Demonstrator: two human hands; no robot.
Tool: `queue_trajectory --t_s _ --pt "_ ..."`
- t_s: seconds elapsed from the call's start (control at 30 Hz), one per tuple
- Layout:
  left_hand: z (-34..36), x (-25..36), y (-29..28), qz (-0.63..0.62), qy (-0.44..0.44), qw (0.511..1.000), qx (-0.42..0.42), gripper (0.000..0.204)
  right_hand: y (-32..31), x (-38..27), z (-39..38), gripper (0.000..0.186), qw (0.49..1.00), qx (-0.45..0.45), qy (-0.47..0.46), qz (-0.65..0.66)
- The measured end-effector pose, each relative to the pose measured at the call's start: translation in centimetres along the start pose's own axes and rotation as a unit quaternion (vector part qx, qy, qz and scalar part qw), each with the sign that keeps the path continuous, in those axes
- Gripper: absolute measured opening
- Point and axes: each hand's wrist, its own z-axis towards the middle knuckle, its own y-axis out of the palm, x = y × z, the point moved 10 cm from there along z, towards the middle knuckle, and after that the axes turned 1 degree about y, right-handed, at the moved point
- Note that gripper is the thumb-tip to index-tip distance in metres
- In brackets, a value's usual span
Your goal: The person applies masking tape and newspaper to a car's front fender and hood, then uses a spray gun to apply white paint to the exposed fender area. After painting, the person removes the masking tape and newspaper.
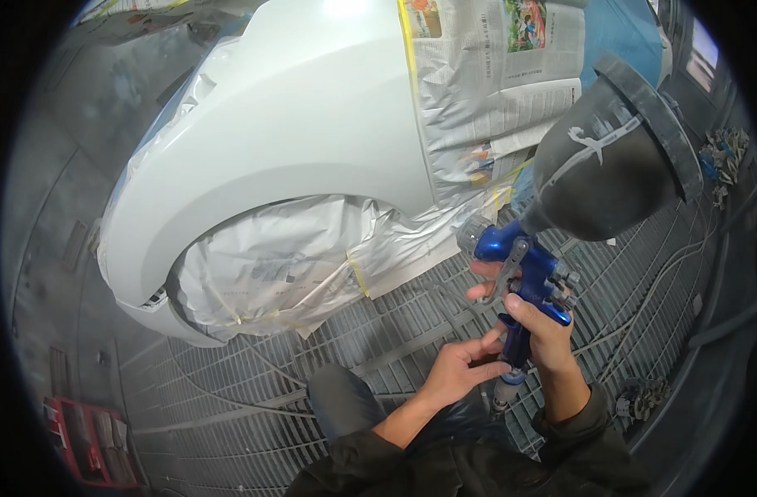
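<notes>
Got my right hand (548,331) wrapped round the handle of this blue spray gun (499,244), left hand (460,373) pinching its lower end, right of the white fender (312,116). Masking newspaper (540,70) carries printed columns and colour pictures; the cup (606,178) has a whitish streak.

Place: car paint workshop.
Car panel: smooth white fender (312,124), far, left of centre.
Masking: newspaper (461,91) to its right, edged with yellow tape (408,50); pale sheeting (304,228) below the fender.
Floor: metal grating (213,447).
Tool: blue spray gun (540,269) with a grey cup (594,170), near right.
</notes>
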Motion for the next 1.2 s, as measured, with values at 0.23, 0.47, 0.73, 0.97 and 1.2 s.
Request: queue_trajectory --t_s 0.23,0.47,0.73,0.97,1.2 --pt "-0.8 2.6 -1.1 0.192 0.054 0.978 0.060 0.020 0.1 0.8 0.1 0.059 0.999 0.025 0.006 0.037" --pt "-2.3 -6.3 0.4 0.057 0.022 0.983 -0.176 0.057 2.1 -1.9 -0.3 0.054 0.995 0.010 0.018 0.102" --pt "-3.1 -14.1 -11.4 0.680 0.063 0.698 -0.215 0.033 0.5 -10.5 -0.2 0.049 0.993 0.049 -0.094 0.047" --pt "-7.1 -13.6 -30.1 0.438 -0.086 0.891 0.079 0.023 1.3 -15.4 -0.4 0.040 0.966 0.113 -0.200 -0.119" --pt "-13.5 -7.6 -27.3 0.322 0.021 0.892 0.318 0.025 1.0 -6.8 3.8 0.018 0.932 0.228 -0.097 -0.263"
